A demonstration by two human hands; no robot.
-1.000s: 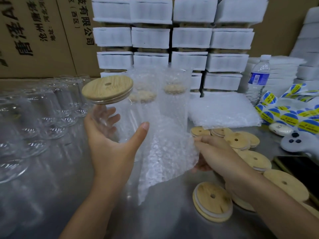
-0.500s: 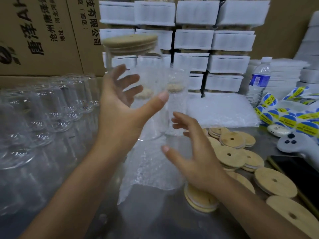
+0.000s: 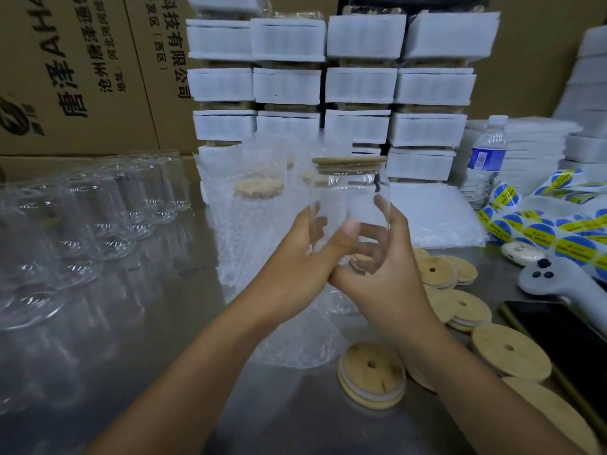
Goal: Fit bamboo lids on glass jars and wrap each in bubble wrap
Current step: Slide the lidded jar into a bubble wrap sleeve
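Note:
A clear glass jar (image 3: 348, 198) with a bamboo lid (image 3: 348, 162) on top stands upright in the middle of the view, above the table. My left hand (image 3: 295, 257) grips its lower left side, thumb across the front. From the right, my right hand (image 3: 384, 274) curls round the jar's base. A sheet of bubble wrap (image 3: 295, 343) lies flat on the steel table under both hands. Behind the jar stand wrapped jars (image 3: 259, 192) with lids showing through the wrap.
Several bare glass jars (image 3: 82, 231) crowd the left. Loose bamboo lids (image 3: 371, 372) lie right of the hands. A stack of bubble wrap sheets (image 3: 433, 215), a water bottle (image 3: 486, 159), sticker rolls (image 3: 542, 231), a phone (image 3: 565, 336) and white foam-wrapped boxes (image 3: 358, 83) stand behind and right.
The lidded jar came down from high at the left to the centre. My right hand let go of the bubble wrap, which now lies flat, and took hold of the jar.

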